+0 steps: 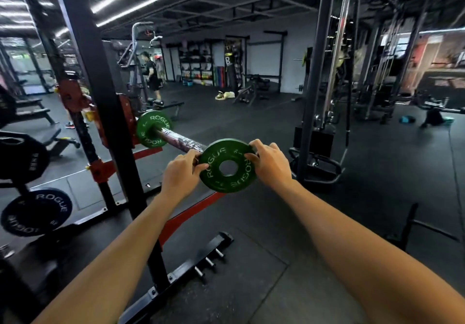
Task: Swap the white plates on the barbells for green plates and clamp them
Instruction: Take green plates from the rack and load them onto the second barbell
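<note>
A small green plate [227,165] with pale lettering is held up at the open end of the barbell sleeve [181,140]. My left hand [181,172] grips its left rim and my right hand [270,162] grips its right rim. The plate's hole faces me; the sleeve's tip is hidden behind the plate, so I cannot tell whether it has entered the hole. A second green plate [154,129] sits far in on the sleeve, against the rack. No white plate or clamp shows.
The black rack upright [100,92] stands left of the bar, with black plates [35,211] stored on pegs at the far left. Short storage pegs [210,263] stick out of the rack's base below my arms. A cable machine [324,122] stands right. A person [152,74] stands far back.
</note>
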